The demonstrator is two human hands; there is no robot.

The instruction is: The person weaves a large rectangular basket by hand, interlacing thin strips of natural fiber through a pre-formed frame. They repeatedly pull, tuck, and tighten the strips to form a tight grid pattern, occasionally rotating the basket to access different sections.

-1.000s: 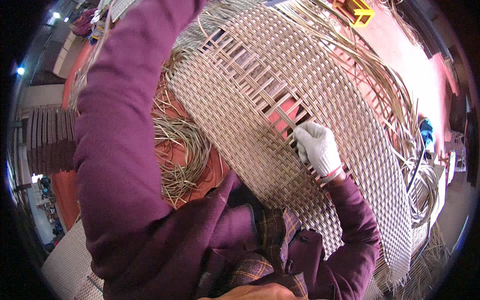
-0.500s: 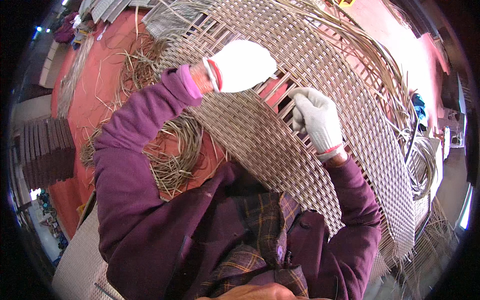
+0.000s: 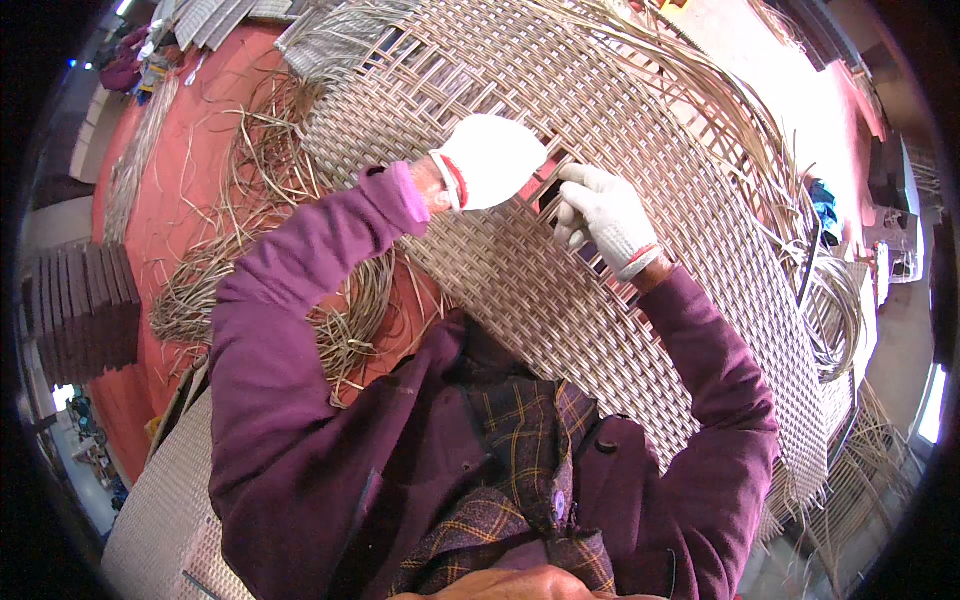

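A large woven rattan panel (image 3: 640,190) stands tilted in front of me, grey-brown, with loose strips trailing from its far and right edges. Both my hands wear white gloves and meet at a gap in the weave. My left hand (image 3: 492,160) presses against the panel, its fingers curled on the weave. Just to its right, my right hand (image 3: 603,215) pinches a woven strip (image 3: 560,190) at the gap. Purple sleeves cover both forearms.
Bundles of loose rattan strips (image 3: 250,290) lie on the red floor (image 3: 190,200) to the left. A stack of dark slats (image 3: 85,310) sits at the far left. A woven seat or panel (image 3: 165,500) lies at the lower left. More coiled strips (image 3: 835,300) hang at the right.
My left arm has come down from high at the left until the gloved hand rests on the panel beside my right hand. My right hand has stayed at the gap in the weave.
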